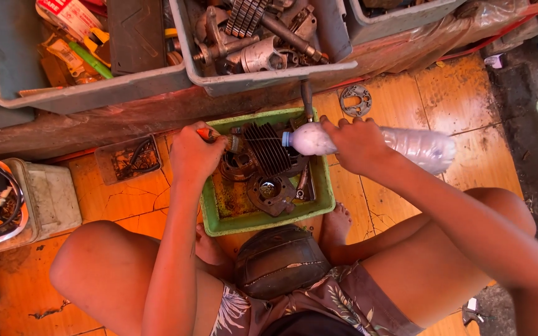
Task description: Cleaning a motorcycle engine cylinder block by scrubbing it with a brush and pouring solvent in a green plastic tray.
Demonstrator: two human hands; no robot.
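I read the step in hand as washing engine parts in the green tray (325,205).

Left side: grey bins (88,87) of tools and metal parts stand along the top edge, with a small clear box (129,158) on the floor below them. My left hand (194,155) is closed around a brush with an orange handle (205,132), its tip held at the finned cylinder (268,148) standing in the tray.

Right side: my right hand (356,144) is wrapped around a clear plastic bottle (418,148), laid almost level, its capped end touching the cylinder's fins. A round engine part (269,191) lies in the tray nearer to me.

In my judgement, the next move calls for tilting the bottle while the brush works between the fins.

The surface is an orange tiled floor (406,99), cracked and stained; a flat gasket (355,99) lies on it beyond the tray.
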